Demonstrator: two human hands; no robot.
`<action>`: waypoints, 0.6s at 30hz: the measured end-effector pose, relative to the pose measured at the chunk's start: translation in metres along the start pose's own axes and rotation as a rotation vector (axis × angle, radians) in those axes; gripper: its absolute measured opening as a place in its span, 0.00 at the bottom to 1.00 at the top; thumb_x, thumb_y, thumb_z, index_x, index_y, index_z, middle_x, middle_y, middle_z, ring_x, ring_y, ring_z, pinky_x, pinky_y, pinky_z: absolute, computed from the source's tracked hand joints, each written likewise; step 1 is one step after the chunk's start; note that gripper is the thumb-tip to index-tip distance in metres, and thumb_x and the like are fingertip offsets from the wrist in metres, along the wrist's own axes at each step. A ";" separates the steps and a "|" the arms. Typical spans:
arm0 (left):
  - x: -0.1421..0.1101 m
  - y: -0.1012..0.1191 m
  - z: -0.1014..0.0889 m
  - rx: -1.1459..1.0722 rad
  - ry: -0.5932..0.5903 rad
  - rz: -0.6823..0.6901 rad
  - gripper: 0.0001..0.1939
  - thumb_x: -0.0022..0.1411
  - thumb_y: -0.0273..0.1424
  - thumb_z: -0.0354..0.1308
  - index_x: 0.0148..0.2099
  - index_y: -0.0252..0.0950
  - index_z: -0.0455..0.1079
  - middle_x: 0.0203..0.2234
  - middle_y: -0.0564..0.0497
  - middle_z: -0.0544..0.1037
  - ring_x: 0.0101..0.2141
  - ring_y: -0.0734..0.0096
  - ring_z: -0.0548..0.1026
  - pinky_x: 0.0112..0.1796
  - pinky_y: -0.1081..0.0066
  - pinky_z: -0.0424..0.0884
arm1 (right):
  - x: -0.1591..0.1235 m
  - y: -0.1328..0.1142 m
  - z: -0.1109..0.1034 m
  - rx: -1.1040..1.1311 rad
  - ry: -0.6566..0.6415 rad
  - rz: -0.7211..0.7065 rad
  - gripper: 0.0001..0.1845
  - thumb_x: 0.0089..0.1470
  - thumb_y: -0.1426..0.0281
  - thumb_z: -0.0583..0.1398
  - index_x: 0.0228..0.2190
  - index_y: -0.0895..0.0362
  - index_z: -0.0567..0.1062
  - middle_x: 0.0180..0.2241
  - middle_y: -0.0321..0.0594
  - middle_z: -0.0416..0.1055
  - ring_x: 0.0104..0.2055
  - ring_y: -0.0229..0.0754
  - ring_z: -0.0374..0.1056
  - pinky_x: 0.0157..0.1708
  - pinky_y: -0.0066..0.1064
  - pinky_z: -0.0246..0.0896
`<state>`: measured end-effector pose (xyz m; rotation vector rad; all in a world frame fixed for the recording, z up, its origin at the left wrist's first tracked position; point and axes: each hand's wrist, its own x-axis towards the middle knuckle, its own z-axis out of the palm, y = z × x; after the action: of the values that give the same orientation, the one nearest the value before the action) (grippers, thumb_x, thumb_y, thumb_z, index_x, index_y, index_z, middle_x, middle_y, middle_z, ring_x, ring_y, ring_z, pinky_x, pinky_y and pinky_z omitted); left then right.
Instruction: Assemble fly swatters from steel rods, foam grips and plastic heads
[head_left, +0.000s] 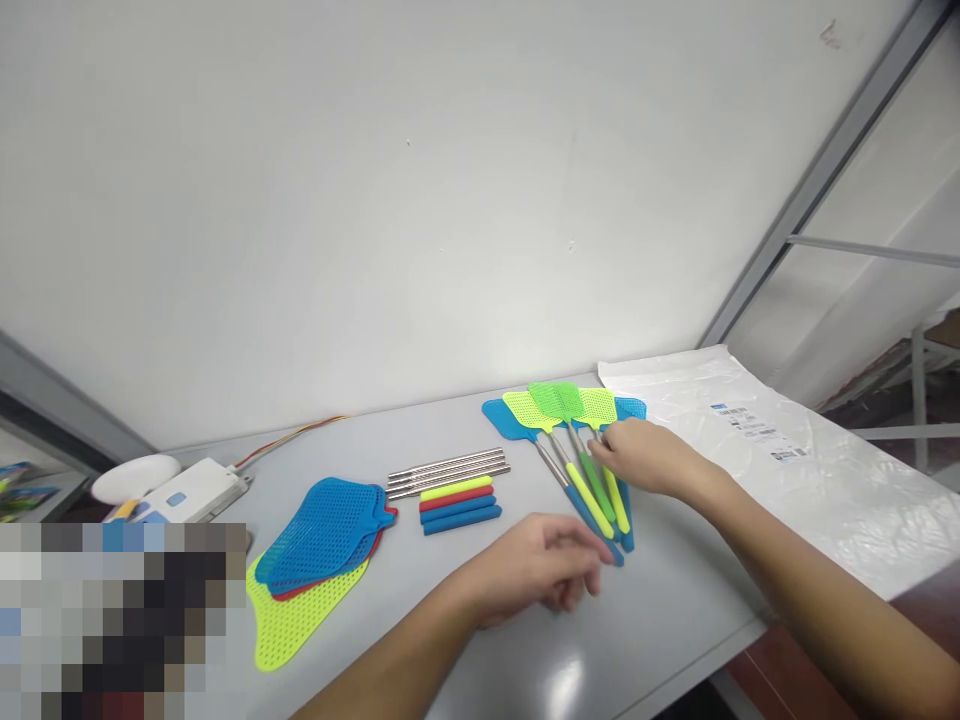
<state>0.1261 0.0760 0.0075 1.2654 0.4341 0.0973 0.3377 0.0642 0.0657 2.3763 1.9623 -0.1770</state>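
Assembled fly swatters lie fanned out at the right of the table, with a green fly swatter [556, 402] on top, yellow and blue ones around it. My right hand [637, 455] has its fingers closed on the metal shaft of a fly swatter at the fan's right side; which one is partly hidden. Beside the handle ends, my left hand [544, 565] hovers with loosely curled fingers apart, holding nothing. Loose blue swatter heads [322, 530] overlap a red one and a yellow swatter head [300, 622] at left. Between lie several metal rods [448, 470] and foam-like blue handles [461, 517], plus one yellow and one red.
A white plastic mailer sheet [750, 450] with printed labels covers the table's right end. At the back left are a white box-like device [187, 490] with thin wires and a white round dish [135, 478]. A white wall [450, 220] rises behind the grey table [420, 590].
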 end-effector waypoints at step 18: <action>0.012 -0.005 0.008 1.226 0.468 0.291 0.24 0.71 0.40 0.43 0.66 0.48 0.55 0.64 0.49 0.57 0.62 0.54 0.52 0.59 0.50 0.52 | -0.065 0.026 0.080 0.528 0.348 -0.021 0.21 0.64 0.58 0.48 0.21 0.52 0.54 0.18 0.32 0.60 0.21 0.39 0.59 0.24 0.32 0.46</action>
<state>0.1386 0.0709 0.0016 2.5330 0.7536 0.4227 0.3467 -0.0132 -0.0065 2.8731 2.3306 -0.3417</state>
